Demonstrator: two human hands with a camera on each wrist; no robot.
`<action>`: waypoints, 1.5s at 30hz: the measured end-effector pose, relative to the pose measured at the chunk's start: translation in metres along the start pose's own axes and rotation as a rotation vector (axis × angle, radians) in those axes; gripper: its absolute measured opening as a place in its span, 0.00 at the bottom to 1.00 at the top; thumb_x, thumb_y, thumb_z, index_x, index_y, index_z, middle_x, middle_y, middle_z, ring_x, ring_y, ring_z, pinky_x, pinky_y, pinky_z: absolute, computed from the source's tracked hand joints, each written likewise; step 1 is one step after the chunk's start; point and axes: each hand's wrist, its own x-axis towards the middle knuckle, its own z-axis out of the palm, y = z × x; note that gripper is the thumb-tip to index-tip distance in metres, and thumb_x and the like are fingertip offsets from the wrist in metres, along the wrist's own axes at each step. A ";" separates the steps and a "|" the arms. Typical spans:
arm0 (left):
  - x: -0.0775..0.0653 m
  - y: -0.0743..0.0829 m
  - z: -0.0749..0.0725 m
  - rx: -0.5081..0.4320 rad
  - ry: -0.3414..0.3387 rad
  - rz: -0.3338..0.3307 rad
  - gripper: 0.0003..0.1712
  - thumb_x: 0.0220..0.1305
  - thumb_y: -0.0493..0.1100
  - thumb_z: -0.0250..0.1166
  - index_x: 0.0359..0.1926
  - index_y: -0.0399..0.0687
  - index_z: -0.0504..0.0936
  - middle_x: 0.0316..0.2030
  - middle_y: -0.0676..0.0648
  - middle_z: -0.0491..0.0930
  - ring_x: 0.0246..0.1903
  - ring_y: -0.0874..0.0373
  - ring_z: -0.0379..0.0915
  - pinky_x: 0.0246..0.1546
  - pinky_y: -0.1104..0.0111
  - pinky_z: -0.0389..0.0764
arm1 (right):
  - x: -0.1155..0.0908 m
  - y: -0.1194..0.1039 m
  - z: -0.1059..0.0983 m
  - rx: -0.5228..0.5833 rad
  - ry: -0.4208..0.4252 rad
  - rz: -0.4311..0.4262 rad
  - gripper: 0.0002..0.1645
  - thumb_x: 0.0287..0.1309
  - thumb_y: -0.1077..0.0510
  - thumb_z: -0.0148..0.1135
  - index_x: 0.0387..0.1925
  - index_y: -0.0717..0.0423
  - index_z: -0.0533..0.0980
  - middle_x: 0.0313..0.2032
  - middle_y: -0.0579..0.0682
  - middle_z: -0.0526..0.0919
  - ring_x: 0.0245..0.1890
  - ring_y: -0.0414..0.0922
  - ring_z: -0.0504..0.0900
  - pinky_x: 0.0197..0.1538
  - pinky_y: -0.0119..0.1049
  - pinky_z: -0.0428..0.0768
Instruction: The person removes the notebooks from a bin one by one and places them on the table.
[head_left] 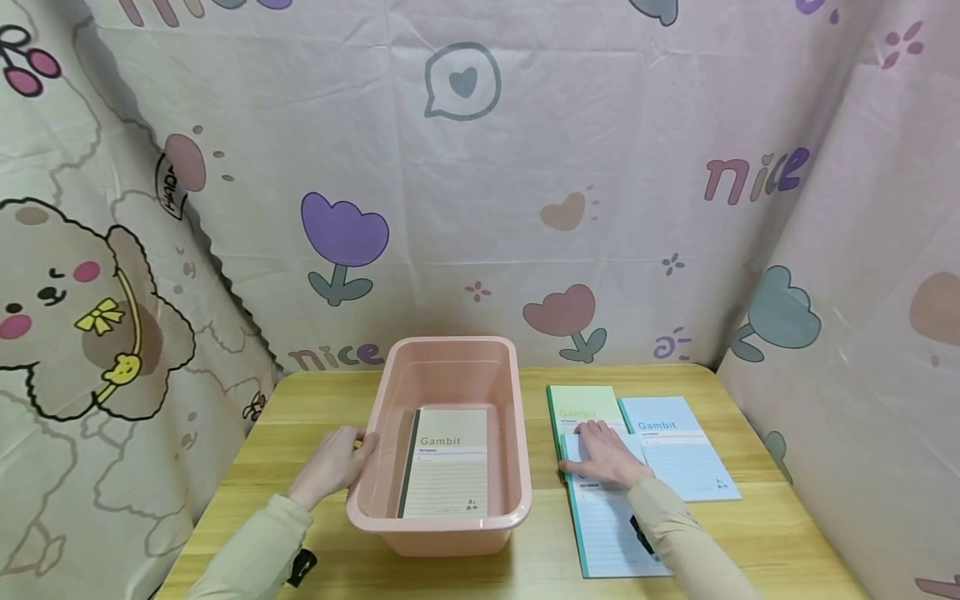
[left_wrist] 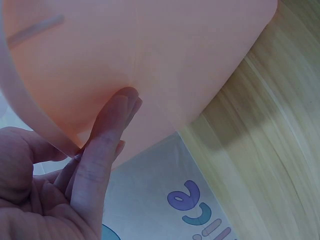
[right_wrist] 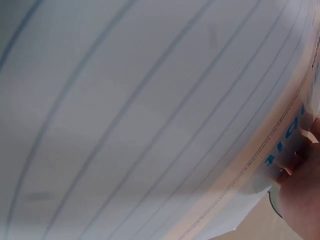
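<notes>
My left hand (head_left: pixel 330 468) grips the left rim of a pink plastic basin (head_left: pixel 521 450), its fingers against the outer wall in the left wrist view. Flat inside the basin lies a cream Gambit notebook (head_left: pixel 448 475) with a dark spine. To the right, my right hand (head_left: pixel 606 457) holds the upper part of a light blue notebook (head_left: pixel 609 533), thumb at its left edge. That lined cover fills most of the right wrist view, where the curled fingers show at its printed end. Underneath its top end, a green notebook (head_left: pixel 587 402) is partly covered.
A second light blue notebook (head_left: pixel 686 462) lies at the right, partly overlapped by the held one and my forearm. The wooden table (head_left: pixel 337 533) meets a printed cloth backdrop (head_left: pixel 480 183) at its far edge, with cloth on both sides.
</notes>
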 end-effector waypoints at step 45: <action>0.000 0.000 -0.001 0.010 -0.004 -0.011 0.20 0.74 0.42 0.54 0.48 0.25 0.82 0.28 0.43 0.82 0.26 0.59 0.76 0.25 0.68 0.75 | 0.012 -0.101 -0.116 0.047 0.157 -0.184 0.36 0.69 0.41 0.56 0.63 0.67 0.70 0.53 0.61 0.78 0.51 0.55 0.75 0.57 0.52 0.75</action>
